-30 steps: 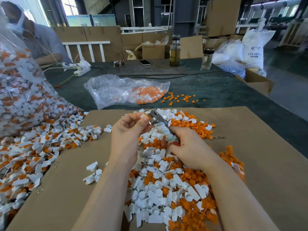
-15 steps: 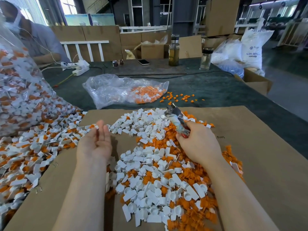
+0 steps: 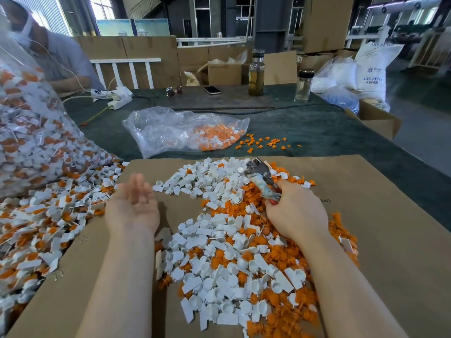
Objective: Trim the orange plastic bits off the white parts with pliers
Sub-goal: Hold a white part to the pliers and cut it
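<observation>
— What covers the table (image 3: 317, 132)?
— A cardboard sheet (image 3: 380, 240) heaped with white parts (image 3: 219, 284) and orange bits (image 3: 275, 262).
— And the hands?
— The left hand (image 3: 133, 208) hovers, fingers straight, empty, well apart from the pliers (image 3: 262, 179). The right hand (image 3: 296, 212) grips them; their long axis points up-left, away from the person.

Pliers (image 3: 259, 172): dull grey metal head, scuffed; handles wrapped in worn, mottled tape or plastic, red showing at the end. Held in bare right hand (image 3: 296, 213).

White parts (image 3: 219, 245) beside the pliers: smooth moulded plastic, slight sheen. Orange bits (image 3: 280, 298) mixed among them: plastic, matt.

Cardboard sheet (image 3: 378, 228) under the pliers: plain brown, matt, papery.

Beyond the pliers, clear bag (image 3: 170, 128): thin crinkled plastic film, glossy. Table cover (image 3: 329, 128) under it: dark green, matt, felt-like cloth.

Two bottles (image 3: 256, 74) farther back: clear, shiny.
</observation>
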{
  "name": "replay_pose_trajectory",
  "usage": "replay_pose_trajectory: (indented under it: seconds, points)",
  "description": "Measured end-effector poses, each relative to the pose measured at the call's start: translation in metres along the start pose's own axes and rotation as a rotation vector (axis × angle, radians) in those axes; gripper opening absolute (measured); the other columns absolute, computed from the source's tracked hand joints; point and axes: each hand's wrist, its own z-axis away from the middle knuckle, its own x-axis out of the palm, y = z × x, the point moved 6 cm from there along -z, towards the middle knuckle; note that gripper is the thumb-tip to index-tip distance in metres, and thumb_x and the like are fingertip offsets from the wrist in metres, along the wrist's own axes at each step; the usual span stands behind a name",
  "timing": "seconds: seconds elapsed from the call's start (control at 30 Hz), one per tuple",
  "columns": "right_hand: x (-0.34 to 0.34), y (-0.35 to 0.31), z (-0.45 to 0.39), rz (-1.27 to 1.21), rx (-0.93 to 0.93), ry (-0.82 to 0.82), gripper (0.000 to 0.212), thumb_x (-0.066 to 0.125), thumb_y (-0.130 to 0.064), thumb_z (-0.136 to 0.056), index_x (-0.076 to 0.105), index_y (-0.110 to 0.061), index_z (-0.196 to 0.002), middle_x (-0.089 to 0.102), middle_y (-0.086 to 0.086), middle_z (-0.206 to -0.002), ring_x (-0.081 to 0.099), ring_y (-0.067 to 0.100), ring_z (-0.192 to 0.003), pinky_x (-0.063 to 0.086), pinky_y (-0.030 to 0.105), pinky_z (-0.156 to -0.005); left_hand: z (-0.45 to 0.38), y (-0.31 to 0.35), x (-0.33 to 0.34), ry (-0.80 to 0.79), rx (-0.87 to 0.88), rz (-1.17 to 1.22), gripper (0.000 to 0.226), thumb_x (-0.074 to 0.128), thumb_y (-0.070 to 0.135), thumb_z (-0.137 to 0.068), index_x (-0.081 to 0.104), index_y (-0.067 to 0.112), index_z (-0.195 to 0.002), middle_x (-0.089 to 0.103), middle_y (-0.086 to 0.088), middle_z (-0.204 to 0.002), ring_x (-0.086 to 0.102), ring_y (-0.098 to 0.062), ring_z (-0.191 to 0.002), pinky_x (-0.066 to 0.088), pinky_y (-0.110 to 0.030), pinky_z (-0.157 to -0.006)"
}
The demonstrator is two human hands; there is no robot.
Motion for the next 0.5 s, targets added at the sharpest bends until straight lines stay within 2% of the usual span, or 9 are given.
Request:
replay_pose_trajectory:
  seconds: [0.03,0.07,0.17,0.27,0.3,0.37,0.43,0.5]
  points:
    - [0.000,-0.001,0.000,0.007,-0.001,0.008,0.017,0.059,-0.035,-0.088,0.055,-0.027,-0.103,0.049,-0.012,-0.076,0.050,0.007,-0.064,0.036,0.024,-0.047,0.008,-0.003,0.006,-0.010,-0.019,-0.146,0.017,0.064,0.018,-0.095,0.066,0.014,-0.112,0.078,0.000,-0.097,0.074,-0.007,-0.081,0.058,-0.020,-0.066]
    - [0.001,-0.002,0.000,0.022,-0.007,0.012,0.023,0.059,-0.036,-0.088,0.055,-0.026,-0.108,0.050,-0.011,-0.083,0.050,0.009,-0.067,0.037,0.024,-0.048,0.015,-0.007,0.012,-0.032,-0.018,-0.393,0.014,0.069,0.019,-0.092,0.069,0.016,-0.106,0.078,0.001,-0.092,0.074,-0.007,-0.080,0.058,-0.021,-0.065]
    - [0.006,-0.005,0.000,0.104,-0.033,-0.004,0.039,0.059,-0.038,-0.088,0.052,-0.024,-0.123,0.053,-0.005,-0.112,0.049,0.012,-0.074,0.036,0.024,-0.048,0.034,-0.027,0.037,-0.236,0.079,-1.069,0.010,0.069,0.021,-0.091,0.071,0.029,-0.098,0.072,0.009,-0.099,0.066,-0.009,-0.093,0.055,-0.029,-0.080]
    - [0.010,-0.005,-0.001,0.113,-0.051,-0.039,0.040,0.059,-0.039,-0.088,0.051,-0.024,-0.125,0.053,-0.004,-0.119,0.046,0.012,-0.073,0.031,0.022,-0.046,0.048,-0.053,0.042,-0.484,0.222,-1.606,0.018,0.060,0.020,-0.097,0.068,0.034,-0.104,0.065,0.010,-0.109,0.063,-0.006,-0.073,0.052,-0.024,-0.064]
    - [0.011,-0.005,-0.001,0.108,-0.059,-0.045,0.039,0.059,-0.040,-0.088,0.052,-0.025,-0.124,0.054,-0.005,-0.116,0.045,0.012,-0.073,0.030,0.022,-0.045,0.050,-0.059,0.042,-0.523,0.247,-1.723,0.021,0.059,0.019,-0.097,0.067,0.033,-0.110,0.065,0.004,-0.112,0.066,-0.012,-0.073,0.057,-0.030,-0.067]
    - [0.011,-0.007,0.000,0.115,-0.081,-0.055,0.037,0.060,-0.041,-0.088,0.054,-0.025,-0.120,0.054,-0.007,-0.106,0.044,0.011,-0.073,0.028,0.022,-0.045,0.048,-0.065,0.040,-0.524,0.271,-1.877,0.025,0.060,0.023,-0.096,0.066,0.030,-0.119,0.065,-0.004,-0.115,0.070,-0.024,-0.086,0.059,-0.042,-0.084]
    - [0.012,-0.009,0.000,0.124,-0.090,-0.063,0.034,0.061,-0.041,-0.087,0.054,-0.025,-0.116,0.047,-0.009,-0.094,0.042,0.011,-0.072,0.026,0.022,-0.044,0.047,-0.066,0.040,-0.493,0.342,-2.001,0.029,0.062,0.032,-0.095,0.066,0.029,-0.124,0.061,-0.005,-0.121,0.068,-0.023,-0.094,0.055,-0.037,-0.092]
    - [0.013,-0.009,0.000,0.127,-0.084,-0.063,0.032,0.061,-0.040,-0.086,0.055,-0.025,-0.114,0.042,-0.010,-0.090,0.042,0.010,-0.070,0.025,0.022,-0.044,0.049,-0.064,0.043,-0.490,0.435,-2.054,0.032,0.064,0.038,-0.094,0.066,0.030,-0.125,0.059,-0.002,-0.123,0.065,-0.015,-0.091,0.051,-0.026,-0.087]
